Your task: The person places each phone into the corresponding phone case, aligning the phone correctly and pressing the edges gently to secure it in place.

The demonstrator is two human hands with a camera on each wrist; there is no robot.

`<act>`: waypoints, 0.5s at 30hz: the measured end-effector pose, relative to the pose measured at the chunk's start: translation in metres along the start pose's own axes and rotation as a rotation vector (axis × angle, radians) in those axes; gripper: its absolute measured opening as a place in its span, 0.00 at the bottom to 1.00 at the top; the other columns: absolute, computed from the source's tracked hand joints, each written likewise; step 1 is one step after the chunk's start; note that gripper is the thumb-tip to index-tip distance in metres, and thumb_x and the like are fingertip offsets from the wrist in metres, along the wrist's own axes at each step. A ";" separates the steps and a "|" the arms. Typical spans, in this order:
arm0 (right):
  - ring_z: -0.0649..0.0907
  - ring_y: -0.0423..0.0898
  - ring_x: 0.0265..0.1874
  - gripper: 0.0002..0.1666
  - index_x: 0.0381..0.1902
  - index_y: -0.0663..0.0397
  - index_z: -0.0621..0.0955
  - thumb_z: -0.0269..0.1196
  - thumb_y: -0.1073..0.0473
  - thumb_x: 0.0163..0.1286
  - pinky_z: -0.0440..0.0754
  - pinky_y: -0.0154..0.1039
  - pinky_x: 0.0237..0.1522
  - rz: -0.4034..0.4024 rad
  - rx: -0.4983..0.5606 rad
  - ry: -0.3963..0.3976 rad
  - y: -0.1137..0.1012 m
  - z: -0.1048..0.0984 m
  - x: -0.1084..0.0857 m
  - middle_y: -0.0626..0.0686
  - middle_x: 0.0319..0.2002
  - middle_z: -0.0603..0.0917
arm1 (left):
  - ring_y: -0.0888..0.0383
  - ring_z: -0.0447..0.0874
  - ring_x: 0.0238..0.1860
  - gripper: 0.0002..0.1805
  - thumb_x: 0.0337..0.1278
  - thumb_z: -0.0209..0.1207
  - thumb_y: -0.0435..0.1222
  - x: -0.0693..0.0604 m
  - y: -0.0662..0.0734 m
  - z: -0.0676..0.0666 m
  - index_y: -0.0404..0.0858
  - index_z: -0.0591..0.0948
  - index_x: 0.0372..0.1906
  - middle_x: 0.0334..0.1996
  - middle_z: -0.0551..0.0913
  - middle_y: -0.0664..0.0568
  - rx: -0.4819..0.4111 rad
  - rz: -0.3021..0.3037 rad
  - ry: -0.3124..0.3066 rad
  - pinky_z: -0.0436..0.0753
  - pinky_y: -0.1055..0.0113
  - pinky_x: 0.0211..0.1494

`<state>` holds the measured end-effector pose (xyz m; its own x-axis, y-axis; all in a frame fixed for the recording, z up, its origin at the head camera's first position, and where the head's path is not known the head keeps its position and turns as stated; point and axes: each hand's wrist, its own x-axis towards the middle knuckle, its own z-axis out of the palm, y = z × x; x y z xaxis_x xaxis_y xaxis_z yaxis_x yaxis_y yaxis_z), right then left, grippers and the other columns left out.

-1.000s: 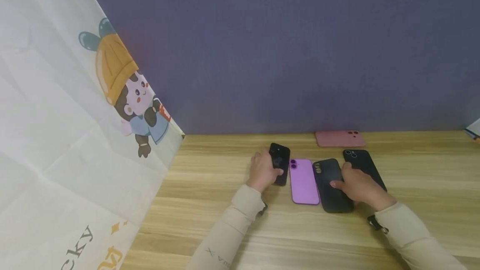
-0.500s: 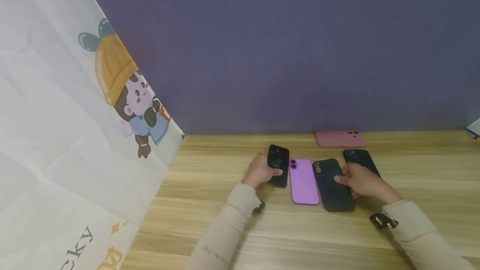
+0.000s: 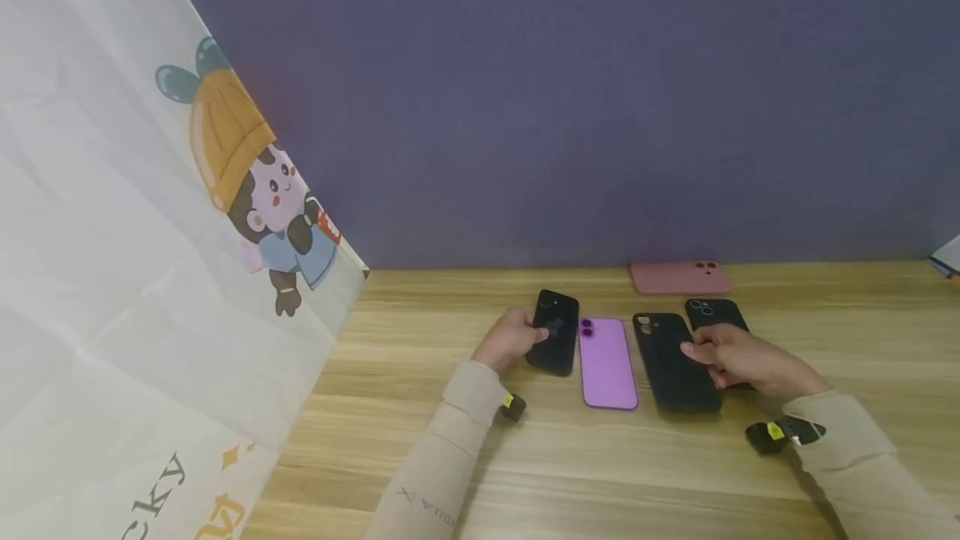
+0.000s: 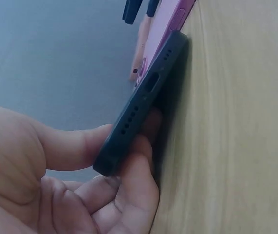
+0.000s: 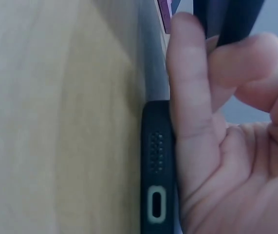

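My left hand (image 3: 512, 338) grips a black phone (image 3: 555, 332) by its left edge, thumb on top and fingers beneath. In the left wrist view that phone is tilted, its near edge raised and its far edge by the tabletop. My right hand (image 3: 742, 361) pinches a black phone case (image 3: 675, 365) by its right edge; tan shows through its camera cutout. Partly behind that hand lies a second black phone (image 3: 716, 312), its charging port end (image 5: 157, 204) flat on the wood in the right wrist view. A purple phone (image 3: 608, 365) lies between both hands.
A pink phone (image 3: 678, 277) lies sideways at the back, against the dark blue panel (image 3: 570, 107). White sheeting with a cartoon figure (image 3: 247, 182) borders the wooden table (image 3: 600, 482) on the left. A pale object (image 3: 948, 257) shows at the right edge.
The phone case has shifted right and slightly back with my right hand, opening a gap from the purple phone. My left hand has drawn left, tilting its black phone.
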<state>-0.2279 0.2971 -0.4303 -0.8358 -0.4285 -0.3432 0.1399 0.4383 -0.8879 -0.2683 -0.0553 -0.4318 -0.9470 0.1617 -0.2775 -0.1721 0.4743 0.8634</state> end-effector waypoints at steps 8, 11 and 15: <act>0.70 0.39 0.17 0.17 0.35 0.55 0.61 0.49 0.52 0.84 0.67 0.37 0.22 0.005 0.035 -0.024 0.001 -0.003 -0.001 0.43 0.19 0.62 | 0.55 0.84 0.31 0.06 0.68 0.61 0.31 0.002 -0.002 -0.003 0.29 0.78 0.39 0.35 0.84 0.44 -0.072 -0.011 -0.019 0.84 0.68 0.33; 0.70 0.39 0.17 0.17 0.37 0.56 0.61 0.49 0.52 0.84 0.68 0.37 0.22 0.012 0.038 -0.020 0.001 -0.003 -0.001 0.44 0.20 0.62 | 0.57 0.80 0.28 0.07 0.68 0.61 0.31 0.003 -0.003 -0.003 0.30 0.78 0.39 0.33 0.82 0.45 -0.090 -0.019 -0.019 0.79 0.69 0.27; 0.70 0.39 0.17 0.17 0.38 0.57 0.61 0.49 0.51 0.84 0.69 0.37 0.23 0.017 0.043 -0.013 0.001 -0.003 -0.001 0.44 0.21 0.61 | 0.53 0.85 0.31 0.06 0.69 0.59 0.29 0.005 -0.005 -0.004 0.28 0.77 0.40 0.36 0.83 0.42 -0.173 -0.028 -0.039 0.86 0.66 0.31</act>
<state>-0.2288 0.3006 -0.4303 -0.8259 -0.4318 -0.3625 0.1770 0.4117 -0.8939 -0.2731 -0.0603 -0.4359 -0.9307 0.1855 -0.3153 -0.2453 0.3232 0.9140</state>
